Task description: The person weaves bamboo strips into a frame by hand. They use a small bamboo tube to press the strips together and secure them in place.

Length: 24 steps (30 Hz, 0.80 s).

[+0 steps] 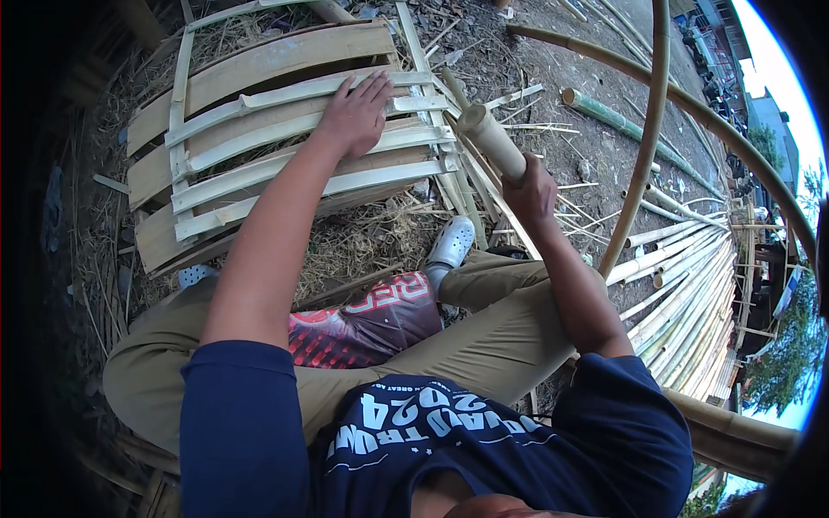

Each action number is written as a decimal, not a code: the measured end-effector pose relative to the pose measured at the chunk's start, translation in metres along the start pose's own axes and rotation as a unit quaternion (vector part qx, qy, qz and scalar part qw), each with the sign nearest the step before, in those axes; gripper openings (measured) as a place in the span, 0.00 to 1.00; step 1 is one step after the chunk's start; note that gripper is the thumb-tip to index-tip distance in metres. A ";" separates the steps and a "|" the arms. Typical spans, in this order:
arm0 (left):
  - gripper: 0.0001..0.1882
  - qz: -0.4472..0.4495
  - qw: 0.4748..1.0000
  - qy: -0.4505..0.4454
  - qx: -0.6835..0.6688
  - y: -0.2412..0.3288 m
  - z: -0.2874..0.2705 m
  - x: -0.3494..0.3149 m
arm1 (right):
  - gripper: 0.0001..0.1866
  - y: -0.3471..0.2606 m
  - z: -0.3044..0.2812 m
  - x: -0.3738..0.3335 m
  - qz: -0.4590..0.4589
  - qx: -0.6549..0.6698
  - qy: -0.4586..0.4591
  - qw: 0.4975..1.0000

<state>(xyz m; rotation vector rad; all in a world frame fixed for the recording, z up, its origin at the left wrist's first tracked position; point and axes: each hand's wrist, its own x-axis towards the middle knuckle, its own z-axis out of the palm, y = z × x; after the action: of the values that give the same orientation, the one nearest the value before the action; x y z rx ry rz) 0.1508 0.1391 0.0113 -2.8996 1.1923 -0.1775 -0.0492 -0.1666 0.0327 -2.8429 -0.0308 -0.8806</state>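
My left hand (pixel 354 116) lies with fingers stretched out, palm down on the pale split-bamboo slats (pixel 285 95) of a low frame. The slats run side by side over wider wooden boards (pixel 294 62), joined across by a crosspiece at each end. In my right hand (pixel 532 192) is a short, thick piece of bamboo (pixel 492 141), gripped at its near end. Its round far end is raised close to the frame's right crosspiece (pixel 436 112); whether the two touch I cannot tell.
Long bamboo poles (pixel 682 293) lie in a fan at the right, and curved poles (pixel 643 147) rise in front of them. A green bamboo pole (pixel 630 129) rests on the dirt. A dark red printed cloth (pixel 371 324) lies between my legs. Bamboo splinters and straw litter the ground.
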 end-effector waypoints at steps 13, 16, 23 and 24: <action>0.34 -0.009 1.000 -0.014 -0.008 0.005 -0.009 0.003 | 0.19 -0.002 0.014 -0.013 0.071 -0.093 -0.127 0.985; 0.34 -0.009 1.000 -0.022 -0.003 0.006 -0.009 -0.001 | 0.13 -0.006 0.002 -0.007 -0.042 0.003 0.033 0.999; 0.34 -0.006 1.000 -0.021 0.010 0.006 -0.010 0.001 | 0.22 0.005 0.006 -0.009 0.083 -0.023 -0.023 0.996; 0.34 -0.003 1.000 -0.018 0.014 0.006 -0.009 0.001 | 0.21 0.005 0.003 -0.009 0.022 -0.009 0.005 1.000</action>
<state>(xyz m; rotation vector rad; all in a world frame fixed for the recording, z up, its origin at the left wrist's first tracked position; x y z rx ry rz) 0.1464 0.1344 0.0205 -2.8697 1.1677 -0.1400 -0.0550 -0.1709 0.0246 -2.8426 0.0420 -0.8914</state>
